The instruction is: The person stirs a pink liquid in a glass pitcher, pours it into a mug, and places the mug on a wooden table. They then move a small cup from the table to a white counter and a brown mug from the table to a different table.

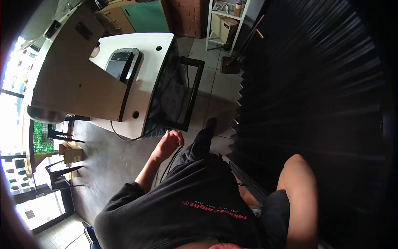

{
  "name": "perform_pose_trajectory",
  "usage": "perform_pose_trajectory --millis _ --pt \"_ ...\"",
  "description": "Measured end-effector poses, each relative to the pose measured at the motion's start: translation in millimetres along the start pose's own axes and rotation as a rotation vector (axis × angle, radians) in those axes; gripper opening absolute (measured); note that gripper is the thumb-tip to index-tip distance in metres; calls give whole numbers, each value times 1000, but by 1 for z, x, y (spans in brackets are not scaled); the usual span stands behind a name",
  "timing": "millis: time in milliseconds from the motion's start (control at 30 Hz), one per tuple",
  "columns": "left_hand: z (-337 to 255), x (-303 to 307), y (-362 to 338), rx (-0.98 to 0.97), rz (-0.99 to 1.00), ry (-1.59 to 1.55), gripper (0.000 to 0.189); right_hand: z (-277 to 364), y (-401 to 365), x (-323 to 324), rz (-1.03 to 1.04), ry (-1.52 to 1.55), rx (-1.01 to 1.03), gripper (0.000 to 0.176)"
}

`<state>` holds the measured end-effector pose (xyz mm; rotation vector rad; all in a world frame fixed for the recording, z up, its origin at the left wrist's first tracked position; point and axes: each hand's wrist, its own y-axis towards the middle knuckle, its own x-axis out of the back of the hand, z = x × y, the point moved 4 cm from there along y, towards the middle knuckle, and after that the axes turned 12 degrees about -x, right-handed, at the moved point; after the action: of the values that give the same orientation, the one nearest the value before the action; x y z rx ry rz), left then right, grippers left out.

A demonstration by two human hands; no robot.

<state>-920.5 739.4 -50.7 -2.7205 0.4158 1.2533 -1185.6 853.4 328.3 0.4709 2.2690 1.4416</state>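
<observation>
My left hand (169,143) is closed, its fingers curled in by the lower corner of a dark metal frame (195,93) on the side of a white-topped cart (145,83). A thin black cable (168,168) runs close beside that hand; what the fingers hold, if anything, is too small to make out. My right arm (300,199) is bent at the elbow on the right. A patch of skin with a dark band (246,194) shows beside my shirt (199,203), but no fingers can be made out there.
On the cart stand a large beige machine housing (83,74) and a grey device with a dark screen (120,66). A black pleated curtain (311,91) fills the right side. White shelving (228,25) and a dustpan (230,65) are ahead; chairs and boxes (71,152) are at left.
</observation>
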Motion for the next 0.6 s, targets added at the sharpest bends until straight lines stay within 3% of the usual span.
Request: perform_pose_trajectory --millis 133,233,267,300,333,367,433,500,600 --pt "32 -31 89 -191 -157 -223 48 -76 -54 -18 -86 -26 -6 44" --pt "39 -49 168 -226 -113 -164 39 -136 -115 -33 -377 -113 -71 41" --pt "38 -52 187 -232 -120 -169 39 -155 -132 -39 -389 -133 -149 40" --pt "34 -58 206 -241 -125 -130 35 -180 -160 -28 -112 -193 -217 38" --pt "29 -61 231 -253 -116 -86 32 -207 -179 -59 72 -221 -364 27" --pt "23 -63 257 -264 -101 -82 32 -236 -207 -74 329 -64 -452 20" --pt "21 -63 283 -291 -145 -16 29 -269 -251 -103 809 -65 -1013 14" --pt "16 -66 312 -320 -150 12 29 -299 -315 -125 954 224 -1354 7" --pt "5 -66 344 -392 -189 111 31 -321 -391 -137 1073 474 -1487 8"
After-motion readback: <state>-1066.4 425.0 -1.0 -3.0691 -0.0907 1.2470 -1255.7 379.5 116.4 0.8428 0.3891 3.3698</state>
